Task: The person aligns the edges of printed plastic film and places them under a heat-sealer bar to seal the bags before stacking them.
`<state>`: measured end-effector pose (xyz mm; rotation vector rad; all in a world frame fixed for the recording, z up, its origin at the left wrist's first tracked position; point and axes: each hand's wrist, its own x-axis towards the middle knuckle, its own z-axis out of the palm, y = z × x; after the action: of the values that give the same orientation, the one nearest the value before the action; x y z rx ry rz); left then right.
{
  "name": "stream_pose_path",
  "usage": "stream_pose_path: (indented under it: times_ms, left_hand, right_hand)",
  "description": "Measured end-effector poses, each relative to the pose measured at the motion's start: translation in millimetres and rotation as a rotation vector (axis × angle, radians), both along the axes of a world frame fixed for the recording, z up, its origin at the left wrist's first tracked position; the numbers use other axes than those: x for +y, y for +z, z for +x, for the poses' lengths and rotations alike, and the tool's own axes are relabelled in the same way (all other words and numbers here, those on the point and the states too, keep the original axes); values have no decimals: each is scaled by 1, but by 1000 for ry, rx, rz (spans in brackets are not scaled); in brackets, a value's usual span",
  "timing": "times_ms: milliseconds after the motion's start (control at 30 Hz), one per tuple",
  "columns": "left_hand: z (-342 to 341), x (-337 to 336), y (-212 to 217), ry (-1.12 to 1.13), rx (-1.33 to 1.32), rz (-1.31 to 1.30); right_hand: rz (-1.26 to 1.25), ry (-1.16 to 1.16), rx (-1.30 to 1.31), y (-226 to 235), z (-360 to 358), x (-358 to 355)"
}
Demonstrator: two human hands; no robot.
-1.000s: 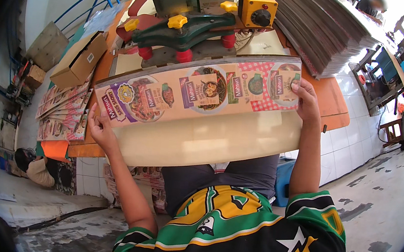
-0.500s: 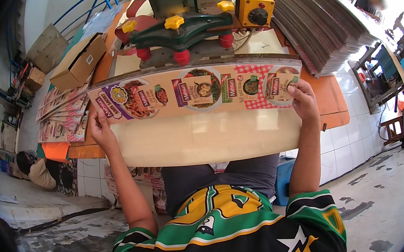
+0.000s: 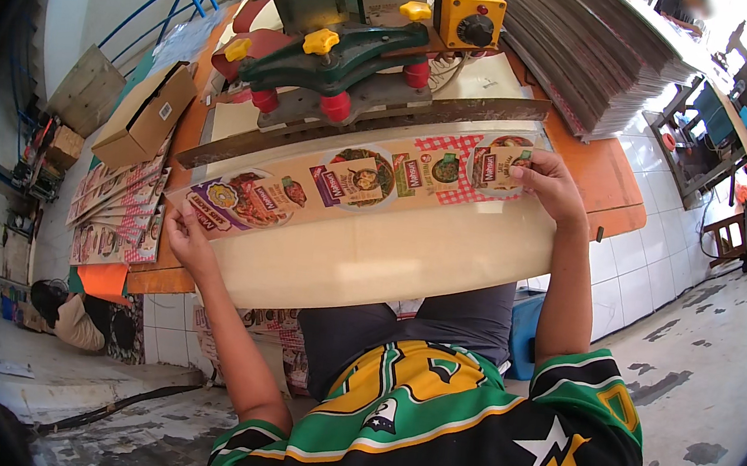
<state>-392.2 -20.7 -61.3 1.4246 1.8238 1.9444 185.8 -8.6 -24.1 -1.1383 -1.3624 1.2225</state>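
A long printed strip [image 3: 303, 191] with food pictures and a red checked pattern lies slantwise over the cream work surface [image 3: 380, 256]. Clear film shows along its edges. My left hand [image 3: 192, 243] pinches its left end between thumb and fingers. At the right end, my right hand [image 3: 553, 186] grips the corner, thumb on top. Just beyond the strip runs a long dark metal bar [image 3: 486, 113], apart from the strip's far edge. Above the bar sits a dark green clamp arm [image 3: 354, 72] with yellow knobs and red round ends.
A yellow box with a black dial [image 3: 469, 17] stands behind the clamp. To its right rises a tall stack of sheets [image 3: 584, 50]. An opened cardboard box [image 3: 145, 113] and a pile of printed strips [image 3: 119, 229] are at the left. A person [image 3: 77, 320] crouches at lower left.
Both hands have drawn the strip slightly toward me, its right end also a little left. The metal bar, mostly covered before, now shows along its length.
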Motion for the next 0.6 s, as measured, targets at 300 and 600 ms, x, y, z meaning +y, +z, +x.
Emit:
stream_pose_path:
  times_ms: [300, 600]
  left_hand:
    - [-6, -1, -3, -101, -204, 171]
    - [5, -9, 7, -71, -236, 262]
  right_hand:
    - [13, -2, 1, 5, -10, -2]
    - [204, 31, 189, -20, 12, 11]
